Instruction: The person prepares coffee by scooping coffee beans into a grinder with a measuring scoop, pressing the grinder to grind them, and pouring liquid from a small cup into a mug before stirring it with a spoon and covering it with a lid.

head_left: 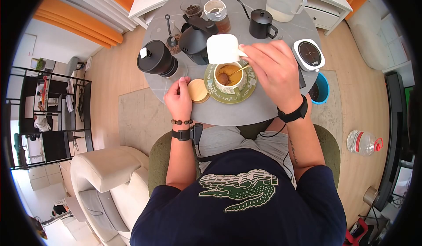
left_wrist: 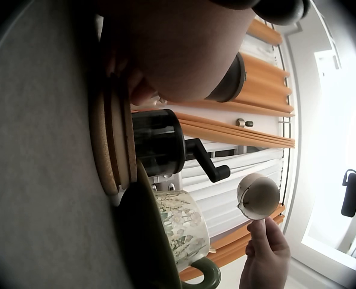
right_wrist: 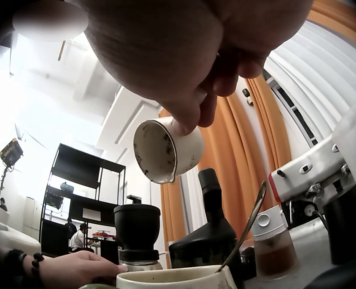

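Observation:
My right hand (head_left: 274, 70) pinches the handle of a small white milk pitcher (head_left: 222, 48), raised and tipped over the cup. Brown specks cling inside the pitcher (right_wrist: 157, 150), and nothing pours from its lip. Below it, a patterned cup (left_wrist: 181, 229) on a green lettered saucer (head_left: 228, 100) holds yellowish-brown liquid with a dark brown clump. A gold spoon (head_left: 239, 70) leans in the cup. On the table beside the saucer, my left hand (head_left: 179, 99) rests with fingers loosely bent, fingertips right at the edge of a round wooden coaster (head_left: 198, 90).
Behind the left hand stands a black coffee grinder (head_left: 154, 57). Farther back are a black appliance (head_left: 195, 41), a lidded glass of brown liquid (head_left: 217, 16), a black gooseneck kettle (head_left: 262, 24) and a clear water jug (head_left: 283, 2). A white scale (head_left: 309, 55) lies at the table's right edge.

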Demonstrator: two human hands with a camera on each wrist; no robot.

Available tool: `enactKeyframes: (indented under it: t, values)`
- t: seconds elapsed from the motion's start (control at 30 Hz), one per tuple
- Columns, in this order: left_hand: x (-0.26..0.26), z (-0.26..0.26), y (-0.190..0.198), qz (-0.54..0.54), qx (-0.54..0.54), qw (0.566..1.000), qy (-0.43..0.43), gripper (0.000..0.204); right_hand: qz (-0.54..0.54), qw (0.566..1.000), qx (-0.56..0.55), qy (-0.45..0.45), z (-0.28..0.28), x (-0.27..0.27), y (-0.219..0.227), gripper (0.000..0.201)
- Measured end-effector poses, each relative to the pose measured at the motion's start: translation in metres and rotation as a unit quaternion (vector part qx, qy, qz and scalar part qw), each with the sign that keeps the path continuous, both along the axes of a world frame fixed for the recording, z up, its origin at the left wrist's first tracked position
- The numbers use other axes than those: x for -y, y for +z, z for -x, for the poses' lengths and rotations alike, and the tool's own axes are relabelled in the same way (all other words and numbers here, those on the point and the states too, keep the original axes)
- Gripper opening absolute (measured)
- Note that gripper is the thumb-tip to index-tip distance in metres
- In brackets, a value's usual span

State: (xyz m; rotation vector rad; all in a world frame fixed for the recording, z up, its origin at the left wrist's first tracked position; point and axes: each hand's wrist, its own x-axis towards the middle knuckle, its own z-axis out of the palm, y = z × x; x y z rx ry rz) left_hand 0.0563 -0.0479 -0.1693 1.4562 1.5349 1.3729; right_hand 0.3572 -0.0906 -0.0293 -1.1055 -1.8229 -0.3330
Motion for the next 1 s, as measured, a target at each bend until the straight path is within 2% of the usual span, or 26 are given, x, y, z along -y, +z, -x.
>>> enactKeyframes:
  t: [1.0]
  values:
    - [0.0004, 0.0001, 0.0018, 0.002, -0.011, 1.000, 0.000, 0.036, 0.059, 0.998, 0.023, 0.004, -0.0036, -0.0004, -0.0057, 0.019]
